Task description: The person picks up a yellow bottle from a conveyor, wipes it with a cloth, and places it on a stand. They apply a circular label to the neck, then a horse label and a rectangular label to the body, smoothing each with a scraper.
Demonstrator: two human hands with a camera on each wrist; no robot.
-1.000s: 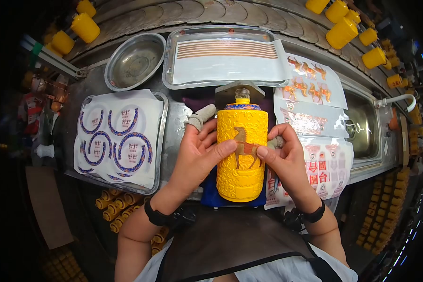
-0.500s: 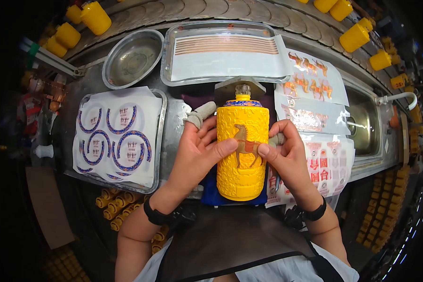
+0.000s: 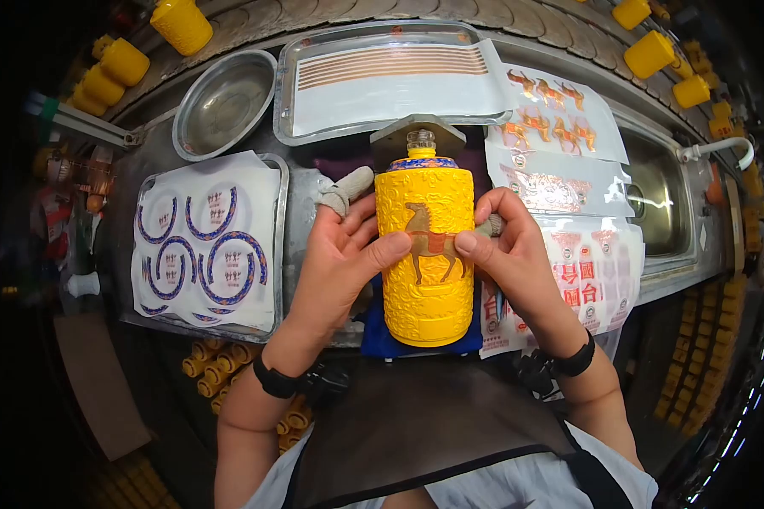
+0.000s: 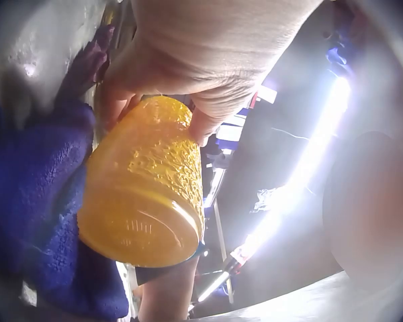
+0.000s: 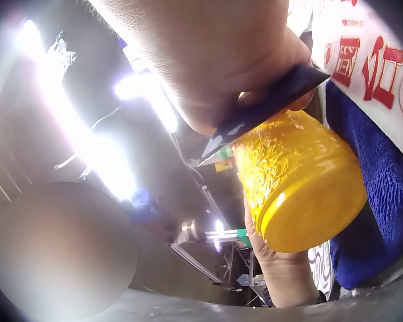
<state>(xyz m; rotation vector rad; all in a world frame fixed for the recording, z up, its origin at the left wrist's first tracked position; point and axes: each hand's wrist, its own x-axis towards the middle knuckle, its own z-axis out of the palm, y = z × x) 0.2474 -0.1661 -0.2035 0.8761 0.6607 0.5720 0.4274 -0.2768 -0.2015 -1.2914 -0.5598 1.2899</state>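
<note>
Over a blue cloth (image 5: 389,178), a yellow bottle (image 3: 426,310) is held between left hand (image 3: 339,265) and right hand (image 3: 511,259), both grips clamped on its sides, thumbs at either end of the horse decal (image 3: 430,243).

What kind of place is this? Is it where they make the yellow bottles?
It looks like a workshop for decorating bottles. A yellow bottle has a horse picture on it, a sheet holds more horse-like pictures, and similar yellow bottles line the slatted track.
</note>
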